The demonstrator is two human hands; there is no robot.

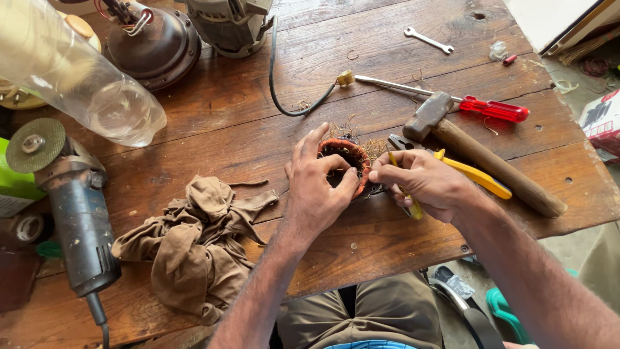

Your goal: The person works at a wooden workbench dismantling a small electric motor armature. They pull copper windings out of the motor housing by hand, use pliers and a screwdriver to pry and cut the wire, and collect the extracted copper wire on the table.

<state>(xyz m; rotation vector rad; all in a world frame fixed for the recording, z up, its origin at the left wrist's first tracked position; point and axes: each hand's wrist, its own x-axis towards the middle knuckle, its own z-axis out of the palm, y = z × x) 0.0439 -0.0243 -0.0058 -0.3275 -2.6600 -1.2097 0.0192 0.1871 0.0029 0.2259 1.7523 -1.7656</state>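
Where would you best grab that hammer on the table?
By the bare wooden handle of the hammer, near its free end at the table's near right edge, coming from above. The head end is crowded by the screwdriver and the right hand.

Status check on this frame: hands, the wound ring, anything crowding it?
Left hand steadies the wound ring. Right hand shut on yellow-handled pliers at its rim. Hammer lies just behind.

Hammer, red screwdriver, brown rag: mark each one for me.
hammer (427,115), head view, on its grey metal head.
red screwdriver (494,108), head view, on its clear red handle.
brown rag (194,249), head view, on the crumpled middle of the cloth.
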